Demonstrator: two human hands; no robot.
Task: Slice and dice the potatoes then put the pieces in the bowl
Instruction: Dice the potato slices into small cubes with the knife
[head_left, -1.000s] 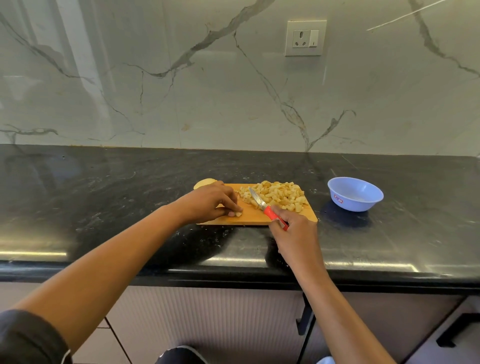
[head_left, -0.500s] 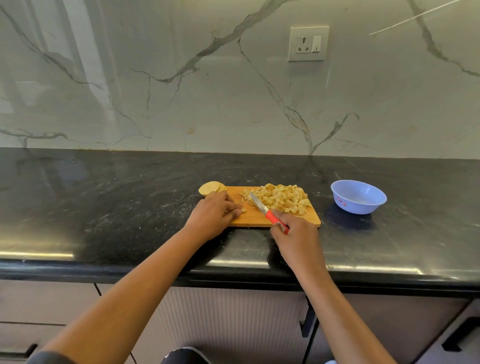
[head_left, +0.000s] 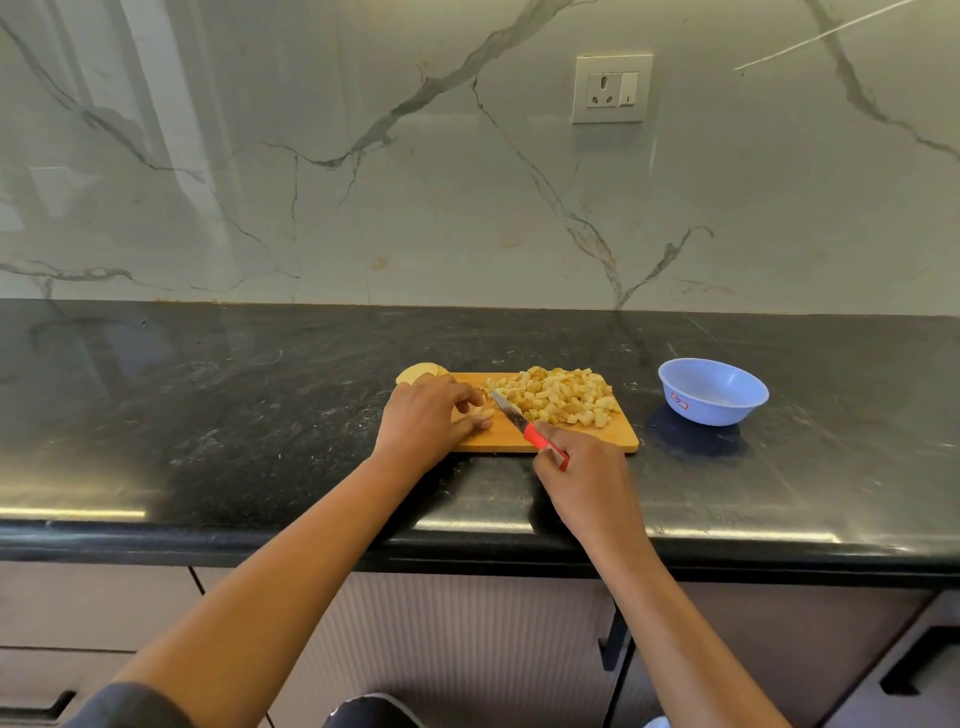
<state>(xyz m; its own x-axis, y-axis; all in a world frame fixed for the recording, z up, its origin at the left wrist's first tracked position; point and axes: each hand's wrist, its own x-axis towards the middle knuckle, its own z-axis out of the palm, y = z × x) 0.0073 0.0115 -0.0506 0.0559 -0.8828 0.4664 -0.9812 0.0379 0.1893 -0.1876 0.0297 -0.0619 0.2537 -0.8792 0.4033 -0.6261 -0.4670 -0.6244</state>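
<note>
"Where's the potato piece (head_left: 475, 413)?"

"On the cutting board (head_left: 519, 440), pinched under my left hand (head_left: 423, 415). My right hand (head_left: 582, 467) is wrapped round the knife (head_left: 524, 427), with the blade slanting up-left and its tip just beside the piece."

"And the bowl (head_left: 711, 392)?"

"Right of the board, past the diced pile (head_left: 558, 397), nearer my knife hand."

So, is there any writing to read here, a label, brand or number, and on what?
On the blue bowl, a red and white sticker: print too small to read.
On the wall socket: no readable marking.
Nothing else carries text.
</note>
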